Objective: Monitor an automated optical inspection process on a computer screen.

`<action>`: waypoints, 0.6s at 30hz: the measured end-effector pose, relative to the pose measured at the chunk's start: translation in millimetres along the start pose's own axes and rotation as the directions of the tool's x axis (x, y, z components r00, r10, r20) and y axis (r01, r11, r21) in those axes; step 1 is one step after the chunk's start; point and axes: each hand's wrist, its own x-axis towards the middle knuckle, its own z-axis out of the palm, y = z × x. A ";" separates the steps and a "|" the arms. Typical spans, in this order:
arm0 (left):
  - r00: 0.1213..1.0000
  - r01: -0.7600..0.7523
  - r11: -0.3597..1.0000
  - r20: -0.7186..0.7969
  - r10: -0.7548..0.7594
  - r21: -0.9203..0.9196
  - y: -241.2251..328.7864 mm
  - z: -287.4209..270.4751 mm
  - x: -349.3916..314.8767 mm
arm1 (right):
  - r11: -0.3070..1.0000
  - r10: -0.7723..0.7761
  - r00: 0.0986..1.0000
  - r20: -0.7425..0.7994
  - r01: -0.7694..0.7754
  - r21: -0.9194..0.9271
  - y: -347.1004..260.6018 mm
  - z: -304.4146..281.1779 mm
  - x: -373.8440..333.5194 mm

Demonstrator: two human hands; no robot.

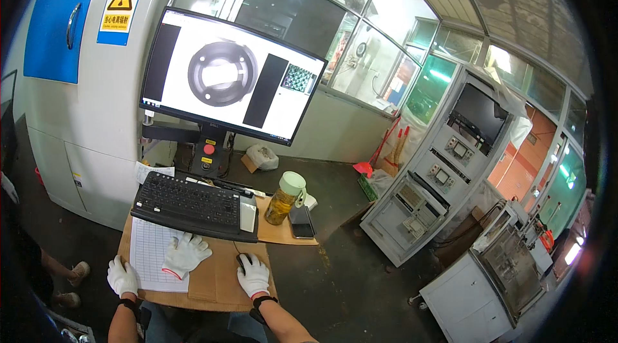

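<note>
My right hand (pixel 254 277), in a white knit glove, lies over a black computer mouse (pixel 241 260) on a piece of brown cardboard (pixel 215 272). My left hand (pixel 121 278), gloved the same way, rests at the table's left edge beside a printed grid sheet (pixel 149 256); its fingers lie loosely extended and nothing shows in them. Between my hands, a loose white glove (pixel 187 255) with a red cuff edge lies partly on the sheet. Beyond them sits a black keyboard (pixel 187 204). A large monitor (pixel 225 76) displays a grey round part with holes.
Right of the keyboard stand a lidded bottle (pixel 283 200) of amber liquid and a dark phone (pixel 300 222). A red button (pixel 208 149) is below the monitor. A large cabinet (pixel 96 124) with a blue door stands left, a grey control console (pixel 418 182) right. Another person's feet (pixel 74 278) show at left.
</note>
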 end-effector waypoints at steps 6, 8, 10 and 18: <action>1.000 0.013 1.000 0.023 -0.013 0.007 0.7 0.7 0.2 | 1.000 -0.006 1.000 -0.019 0.006 -0.001 1.3 1.7 -0.5; 0.999 0.014 1.000 0.032 -0.014 0.001 3.2 -4.1 -0.1 | 1.000 -0.007 1.000 -0.016 0.007 -0.002 1.2 1.5 0.0; 0.999 0.019 1.000 0.041 -0.019 -0.004 1.6 -4.5 -0.4 | 1.000 -0.019 0.999 -0.027 0.019 0.002 0.6 1.4 0.3; 0.999 0.010 1.000 0.031 -0.010 -0.011 9.1 -11.5 -1.7 | 1.000 -0.004 1.000 0.009 0.004 0.004 0.9 -0.6 -0.2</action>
